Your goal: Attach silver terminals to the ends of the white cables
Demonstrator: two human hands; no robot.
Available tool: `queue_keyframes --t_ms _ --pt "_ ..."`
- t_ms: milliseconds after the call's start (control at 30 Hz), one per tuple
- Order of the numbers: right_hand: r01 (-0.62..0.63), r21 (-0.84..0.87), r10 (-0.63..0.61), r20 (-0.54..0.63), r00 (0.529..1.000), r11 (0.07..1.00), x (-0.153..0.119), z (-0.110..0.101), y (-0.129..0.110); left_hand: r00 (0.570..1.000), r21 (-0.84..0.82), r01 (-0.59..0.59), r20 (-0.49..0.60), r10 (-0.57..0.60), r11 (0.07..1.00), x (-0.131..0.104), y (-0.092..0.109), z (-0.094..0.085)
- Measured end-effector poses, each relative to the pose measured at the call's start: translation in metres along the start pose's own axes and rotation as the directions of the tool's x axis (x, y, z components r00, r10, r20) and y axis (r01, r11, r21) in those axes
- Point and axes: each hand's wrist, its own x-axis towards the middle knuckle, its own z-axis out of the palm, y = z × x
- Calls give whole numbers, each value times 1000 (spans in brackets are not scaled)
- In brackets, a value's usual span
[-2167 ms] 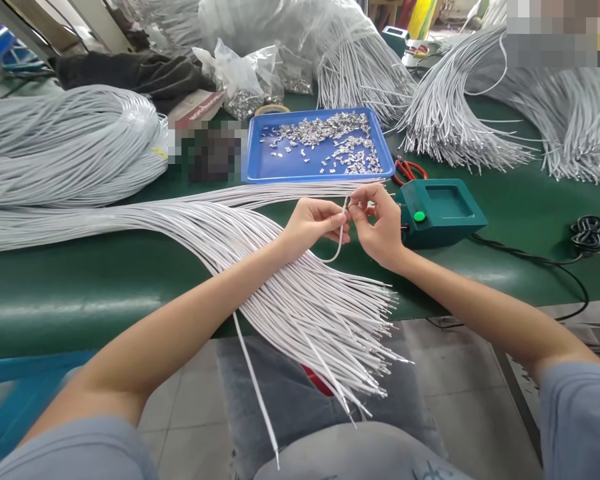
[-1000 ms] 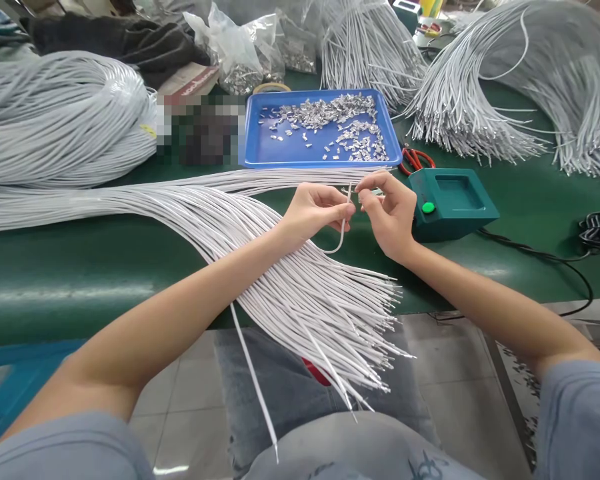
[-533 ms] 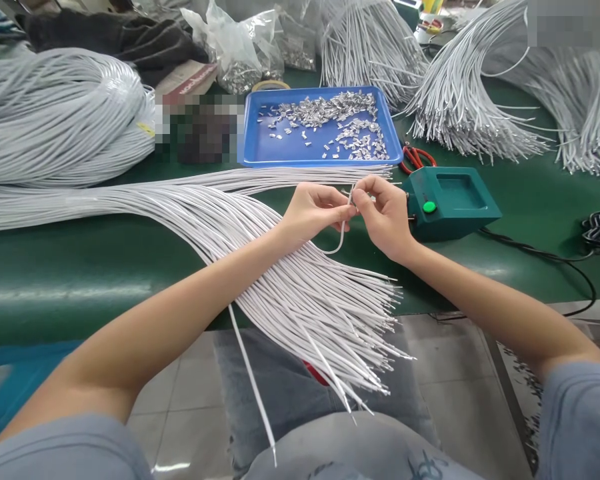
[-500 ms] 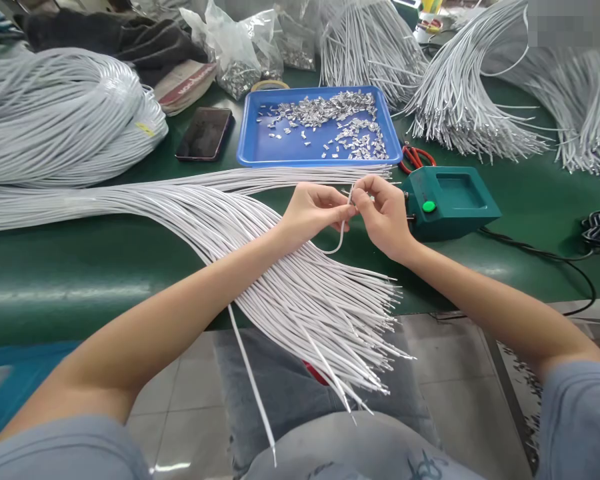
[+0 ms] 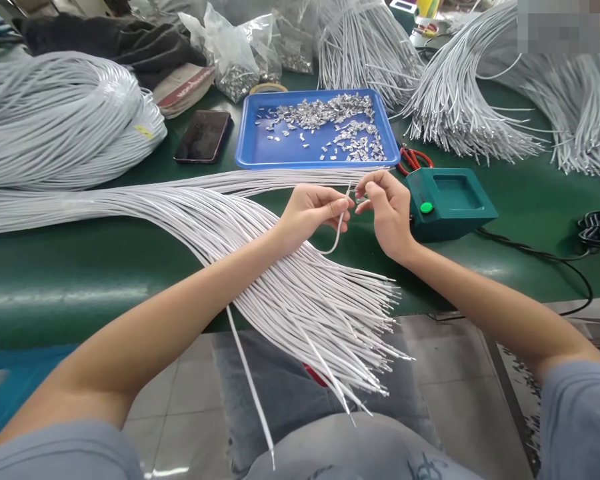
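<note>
My left hand (image 5: 313, 212) pinches a single white wire (image 5: 339, 230) near its end, and the tip points up between my two hands. Just right of it, my right hand (image 5: 389, 210) has its fingers bent, with something small and shiny, perhaps a metal terminal, at the fingertips. A large bundle of white wires (image 5: 290, 293) fans out under my left forearm, its ends hanging over the table edge. The green device (image 5: 453, 203) with a bright green button stands right beside my right hand. Behind both hands lies a blue tray (image 5: 290, 155) of small metal pieces.
A dark phone (image 5: 203, 137) lies left of the tray, near a thick wire coil (image 5: 70, 120). Red-handled pliers (image 5: 416, 159) rest behind the device. More wire bundles (image 5: 460, 93) and bags of metal parts (image 5: 237, 67) are at the back. A black cable (image 5: 530, 250) runs right.
My right hand has drawn back slightly to the right from the wire tip, and its fingers have opened a little. The wire stays in my left hand.
</note>
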Motion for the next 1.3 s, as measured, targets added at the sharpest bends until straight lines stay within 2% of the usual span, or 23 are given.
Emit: queue_keyframes --t_ms 167,367,633,767,867,933,1033,1100,1133,1167,1233,1267,1300 --pt "-59 65 51 110 993 996 0 0 -1 999 6 -23 23 23 1000 0 0 1" --pt "17 78 -27 131 991 997 -1 -1 -4 999 64 -26 -33 29 998 -1 2 3" --pt "158 -160 -142 111 984 974 -1 -1 -6 991 184 -85 -88 103 979 0 1 4" --pt "330 -303 -294 162 942 894 6 -7 0 988 174 -86 -111 106 981 1 0 4" --pt "441 -394 -385 217 897 806 10 -12 1 994 133 -82 -64 91 988 0 2 5" --pt "432 -409 -378 210 902 804 10 -12 -2 998 89 -55 0 55 995 -3 3 7" --pt "268 -274 -236 145 961 923 8 -10 -11 999 102 -15 44 10 995 -5 4 9" --pt "23 -57 -13 168 986 998 8 -8 -17 995 252 -103 16 103 962 -5 5 7" --pt "-137 67 118 233 965 988 9 -7 -20 980 366 -185 4 198 912 -4 5 4" --pt "-301 179 231 329 915 937 10 -7 -23 951 486 -272 4 309 830 -4 5 0" --pt "-562 301 345 544 765 770 13 -7 -27 865 666 -402 50 499 629 -1 5 -7" --pt "-638 316 357 618 700 702 14 -7 -29 830 709 -437 80 553 553 0 6 -9" --pt "-673 319 361 653 666 667 15 -7 -30 808 723 -458 97 581 517 0 6 -11"
